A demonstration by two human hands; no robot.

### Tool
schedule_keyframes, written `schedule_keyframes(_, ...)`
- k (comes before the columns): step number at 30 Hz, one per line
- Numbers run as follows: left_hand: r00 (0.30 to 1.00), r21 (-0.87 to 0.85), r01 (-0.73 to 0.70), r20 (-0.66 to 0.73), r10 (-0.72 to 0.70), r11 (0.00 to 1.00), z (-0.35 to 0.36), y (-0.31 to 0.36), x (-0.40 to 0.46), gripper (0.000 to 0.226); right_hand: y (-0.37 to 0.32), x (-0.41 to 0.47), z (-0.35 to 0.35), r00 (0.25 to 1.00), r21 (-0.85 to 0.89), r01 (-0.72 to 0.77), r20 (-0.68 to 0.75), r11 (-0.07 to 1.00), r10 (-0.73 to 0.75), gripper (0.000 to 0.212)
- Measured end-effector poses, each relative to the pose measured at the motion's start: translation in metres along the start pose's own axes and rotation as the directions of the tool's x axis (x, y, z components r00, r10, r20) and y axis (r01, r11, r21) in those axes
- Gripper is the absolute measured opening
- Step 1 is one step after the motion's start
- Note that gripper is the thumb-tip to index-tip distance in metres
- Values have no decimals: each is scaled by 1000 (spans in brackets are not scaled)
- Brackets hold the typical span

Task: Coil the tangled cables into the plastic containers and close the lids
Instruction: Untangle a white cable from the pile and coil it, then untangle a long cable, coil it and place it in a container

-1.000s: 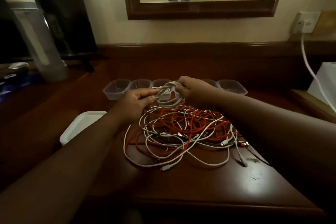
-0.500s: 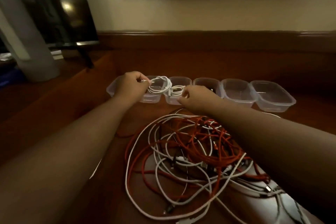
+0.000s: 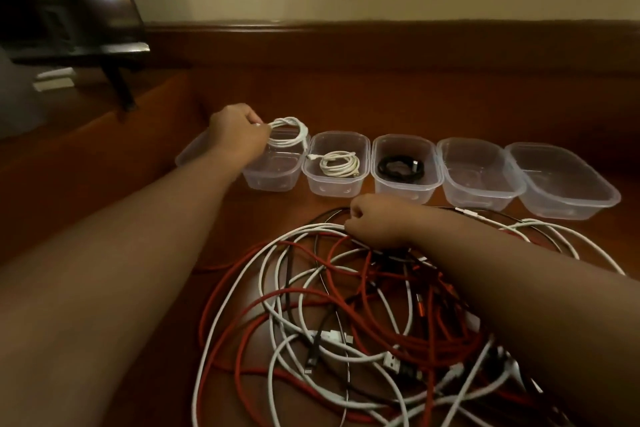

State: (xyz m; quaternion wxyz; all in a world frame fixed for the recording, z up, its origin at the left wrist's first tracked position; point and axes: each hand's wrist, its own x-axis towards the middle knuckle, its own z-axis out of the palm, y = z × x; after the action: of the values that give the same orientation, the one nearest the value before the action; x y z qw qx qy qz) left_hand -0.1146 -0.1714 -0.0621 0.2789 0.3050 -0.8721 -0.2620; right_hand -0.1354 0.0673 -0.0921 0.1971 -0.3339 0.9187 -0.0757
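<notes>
My left hand (image 3: 235, 130) pinches a coiled white cable (image 3: 289, 132) and holds it just above an empty clear container (image 3: 273, 172). Another container (image 3: 188, 156) lies mostly hidden behind my left wrist. To the right, one container (image 3: 334, 180) holds a white coil (image 3: 337, 165), and the container beside it (image 3: 403, 189) holds a black coil (image 3: 400, 166). Two further containers (image 3: 479, 184) (image 3: 568, 191) hold nothing. All stand without lids. My right hand (image 3: 374, 224) lies with curled fingers on the far edge of the red, white and black tangle (image 3: 346, 315), gripping a white cable there.
A dark screen (image 3: 69, 0) on a black stand (image 3: 117, 83) stands at the back left on a raised ledge, with small white items (image 3: 55, 78) beside it. A wooden rail (image 3: 381, 28) runs along the wall behind the containers.
My right hand let go of the white coil and dropped back onto the tangle. My left hand alone carried the coil left, over the container. The view tilted down and closer.
</notes>
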Motion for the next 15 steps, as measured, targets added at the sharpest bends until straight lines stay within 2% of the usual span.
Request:
schedule_keyframes(2, 999, 120, 47, 9, -48, 992, -2, -11, 4, 10, -1, 3, -1, 1000, -22, 0, 21, 1000, 1, 22)
schedule_keyframes(5, 995, 289, 19, 88, -47, 957, 2, -13, 5, 13, -2, 6, -1, 999, -44, 8, 32, 999, -7, 19)
schedule_keyframes(12, 989, 488, -82, 144, 12, 869, 22, -7, 16, 26, -4, 4, 0, 999, -54, 5, 33, 999, -3, 27)
schedule_keyframes(15, 986, 508, -118, 160, 41, 853, 19, -8, 12, 37, -3, 1, 1, 999, -44, 5, 34, 999, -3, 29)
